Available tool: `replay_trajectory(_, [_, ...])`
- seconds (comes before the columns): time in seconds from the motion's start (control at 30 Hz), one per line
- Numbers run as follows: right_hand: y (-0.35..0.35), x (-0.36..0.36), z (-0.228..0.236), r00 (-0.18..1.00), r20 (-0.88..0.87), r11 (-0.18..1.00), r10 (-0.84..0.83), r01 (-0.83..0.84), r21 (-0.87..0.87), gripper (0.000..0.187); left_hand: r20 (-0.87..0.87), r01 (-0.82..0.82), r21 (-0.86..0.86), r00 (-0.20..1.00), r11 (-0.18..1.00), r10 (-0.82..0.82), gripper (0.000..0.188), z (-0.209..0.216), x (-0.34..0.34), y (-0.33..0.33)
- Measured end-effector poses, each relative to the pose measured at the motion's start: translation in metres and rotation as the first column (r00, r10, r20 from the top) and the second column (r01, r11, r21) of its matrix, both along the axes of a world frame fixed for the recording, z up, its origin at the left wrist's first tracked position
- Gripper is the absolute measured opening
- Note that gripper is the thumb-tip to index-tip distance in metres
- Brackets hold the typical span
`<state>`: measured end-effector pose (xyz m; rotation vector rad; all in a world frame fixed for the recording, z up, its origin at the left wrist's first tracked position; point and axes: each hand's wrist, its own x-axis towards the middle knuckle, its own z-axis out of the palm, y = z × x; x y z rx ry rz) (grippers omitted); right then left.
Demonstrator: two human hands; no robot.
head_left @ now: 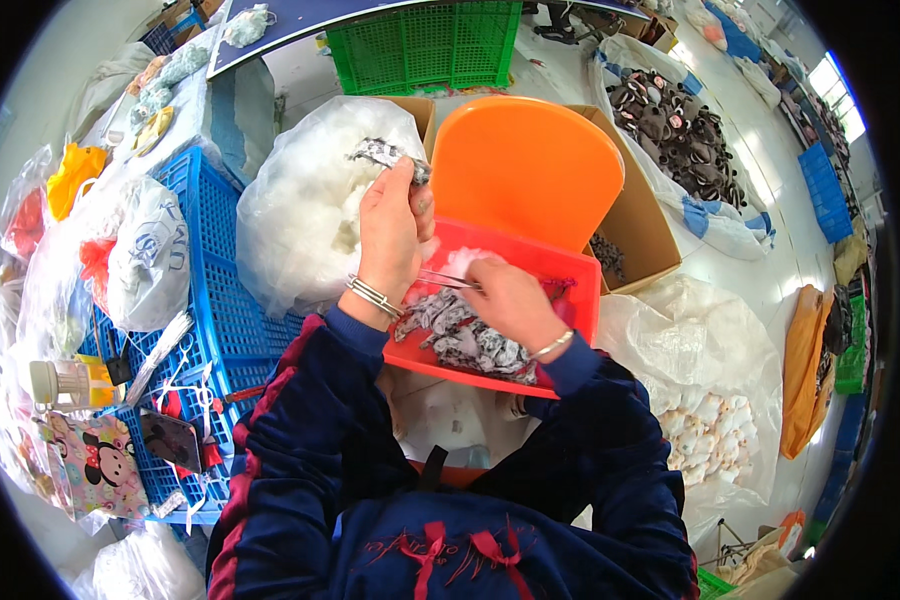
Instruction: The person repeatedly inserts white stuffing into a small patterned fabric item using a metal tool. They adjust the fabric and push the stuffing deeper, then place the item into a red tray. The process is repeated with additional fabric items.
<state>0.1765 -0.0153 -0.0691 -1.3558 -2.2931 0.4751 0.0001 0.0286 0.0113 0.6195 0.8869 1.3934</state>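
Raised over the far left of a red plastic bin (588,300), my left hand (390,235) is closed on a small grey-and-white fabric piece (378,152). My right hand (510,303), lower and to the right, grips thin metal tweezers (444,279) whose tips point left toward my left wrist. Below the tweezers, a heap of similar grey-and-white fabric pieces (478,345) lies in the bin. A tuft of white stuffing (467,260) sits beyond my right hand. My left hand hides part of the bin's far left corner.
A clear bag of white stuffing (305,200) stands left of the bin. Behind it rise an orange rounded panel (525,170) and a cardboard box (648,235). Blue crates (245,290) flank my left; a bag of small white-and-orange pieces (708,440) lies right.
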Motion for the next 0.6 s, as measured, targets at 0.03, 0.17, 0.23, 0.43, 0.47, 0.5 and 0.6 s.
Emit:
replay_trajectory(0.03, [0.001, -0.011, -0.009, 0.998, 0.064, 0.999, -0.011, 0.009, 0.037, 0.018, 0.005, 0.005, -0.017, 1.000, 1.000, -0.005, 0.027, 0.001, 0.001, -0.001])
replay_trajectory(0.17, [0.013, -0.041, -0.047, 0.986, 0.132, 0.995, -0.101, 0.101, 0.009, 0.016, -0.009, 0.006, 0.034, 1.000, 0.999, -0.006, 0.027, -0.004, 0.001, 0.000])
replay_trajectory(0.23, [0.017, -0.043, -0.075, 0.977, 0.195, 0.994, -0.090, 0.099, -0.036, 0.016, -0.010, 0.000, 0.040, 1.000, 0.999, 0.000, 0.027, -0.003, 0.001, 0.000])
replay_trajectory(0.43, [0.024, -0.013, -0.020, 0.994, -0.084, 0.972, 0.069, -0.086, -0.217, 0.016, 0.009, -0.009, -0.053, 1.000, 0.999, 0.009, 0.027, 0.006, -0.016, -0.003])
replay_trajectory(0.47, [0.023, -0.005, 0.011, 0.974, -0.200, 0.952, 0.107, -0.158, -0.262, 0.016, 0.029, -0.004, -0.027, 1.000, 1.000, 0.005, 0.027, 0.007, -0.017, -0.003])
replay_trajectory(0.5, [0.018, 0.008, 0.031, 0.931, -0.349, 0.916, 0.109, -0.230, -0.329, 0.014, 0.048, -0.005, 0.001, 0.999, 1.000, 0.005, 0.027, 0.006, -0.018, -0.004])
replay_trajectory(0.6, [-0.013, 0.035, 0.081, 0.767, -0.634, 0.861, -0.102, -0.251, -0.443, 0.010, 0.116, 0.065, 0.075, 0.991, 0.995, -0.073, 0.027, -0.001, -0.017, -0.003])
